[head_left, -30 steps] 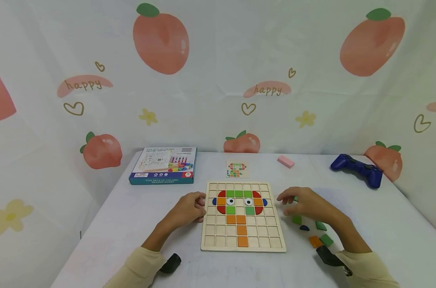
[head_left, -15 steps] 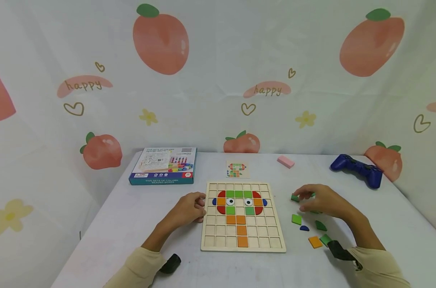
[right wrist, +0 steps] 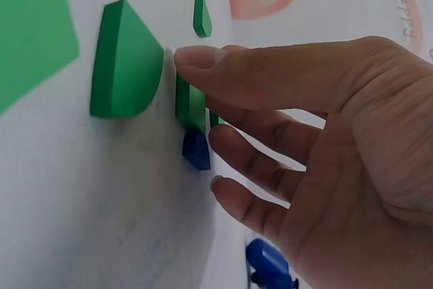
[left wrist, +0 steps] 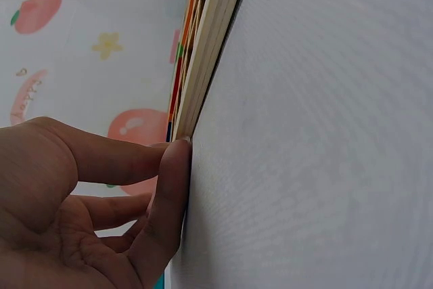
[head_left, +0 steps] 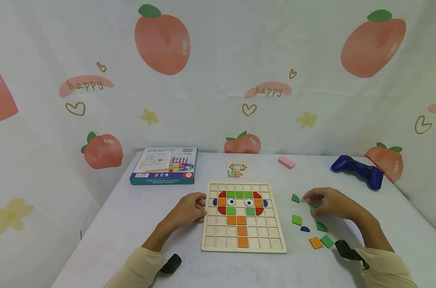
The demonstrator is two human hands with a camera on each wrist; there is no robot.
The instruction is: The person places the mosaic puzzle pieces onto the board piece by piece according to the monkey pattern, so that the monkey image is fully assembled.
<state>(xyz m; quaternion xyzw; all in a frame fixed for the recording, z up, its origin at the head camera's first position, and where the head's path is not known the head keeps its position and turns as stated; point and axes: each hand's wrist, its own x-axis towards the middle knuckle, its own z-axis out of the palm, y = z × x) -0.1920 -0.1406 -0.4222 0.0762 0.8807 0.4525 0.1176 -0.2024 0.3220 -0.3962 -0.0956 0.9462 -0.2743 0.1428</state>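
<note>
A wooden grid board (head_left: 262,232) lies on the table, with red, green, orange and blue tiles and two eye tiles set in its squares. At its left edge rests my left hand (head_left: 189,210); in the left wrist view the thumb and a finger pinch the board's rim (left wrist: 208,52). My right hand (head_left: 331,204) hovers over the loose pieces to the right, fingers bent loosely and apart. Close under its thumb is a green piece (right wrist: 189,103), partly hidden; whether they touch, I cannot tell. A blue piece (right wrist: 196,150) lies beside that one.
Around the right hand lie a green quarter-round (head_left: 295,198), a green square (head_left: 297,220), a blue half-round (head_left: 305,229) and an orange square (head_left: 315,243). Farther back are a pattern card (head_left: 238,170), a pink block (head_left: 286,162), a blue game controller (head_left: 358,172) and a flat box (head_left: 163,166).
My right hand has moved right, away from the board's edge and over the loose pieces, uncovering some of them. The left hand has stayed at the board.
</note>
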